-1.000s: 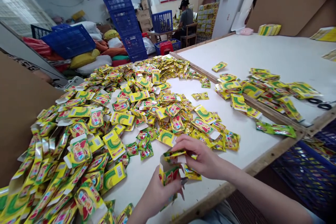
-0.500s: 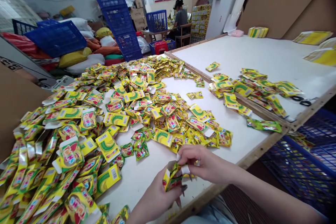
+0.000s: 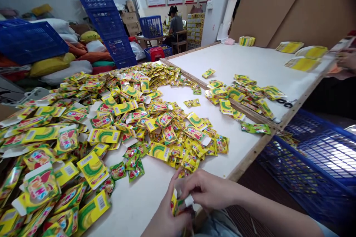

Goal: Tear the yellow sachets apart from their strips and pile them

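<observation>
Near the table's front edge my left hand [image 3: 164, 216] is wrapped round a small yellow and green candy box [image 3: 174, 203] with raised white flaps. The fingers of my right hand [image 3: 208, 189] are bent and pressed together at the box's upper end, by a white flap [image 3: 189, 200]. Motion blur and the fingers hide much of the box and whatever is inside it. Just beyond my hands lie yellow candy sachets [image 3: 191, 161] and a yellow box with a banana picture [image 3: 159, 150]. Several green sachets [image 3: 133, 163] lie to the left.
A big heap of open yellow boxes [image 3: 104, 136] covers the table's left side. More packs [image 3: 236, 94] lie across the wooden strip, near scissors [image 3: 284, 103]. Blue crates [image 3: 306, 170] stand low at right. Another person [image 3: 175, 24] sits at the back; a co-worker's hand [image 3: 347, 59] shows far right.
The view has turned right, so the table's contents appear shifted left. My hands have come lower and closer to the table edge with the box. A co-worker's hand has appeared at right.
</observation>
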